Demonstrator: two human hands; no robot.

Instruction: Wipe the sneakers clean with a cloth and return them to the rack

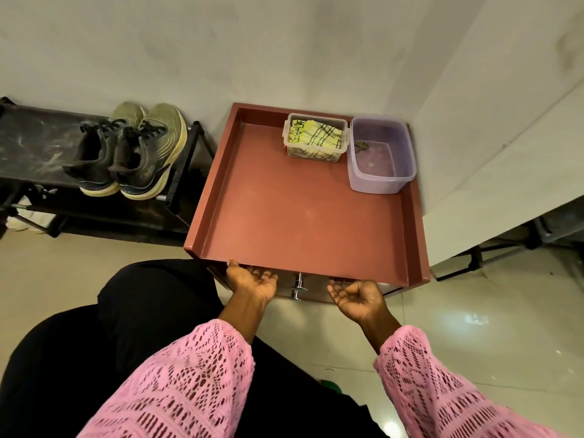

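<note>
Both my hands sit palm-up at the near edge of the brown cabinet top (pixel 303 213), which has a raised rim on three sides. My left hand (pixel 252 281) has fingers loosely curled, thumb tip touching the front edge; it grasps nothing. My right hand (pixel 357 295) is the same: relaxed, fingers half curled, empty, just under the front lip. Between them a chrome drawer knob (pixel 298 287) sticks out of the cabinet front.

The sneakers (pixel 132 153), olive-grey with pale soles and dark laces, stand side by side on the top shelf of the black rack (pixel 41 143), at its right end, heels toward me. The rack stands just left of the cabinet, against the wall; its shelf fabric looks dusty.

The cloth (pixel 316 132), yellow-green with a dark check, lies folded in a clear lidless box (pixel 314 151) at the cabinet's far edge. Touching it on the right, a purple tub (pixel 380 172) holds some water and something small I cannot make out.

To the right, a white panel (pixel 493 147) rises beside the cabinet. Pink knit sleeves (pixel 189 377) cover my forearms.
</note>
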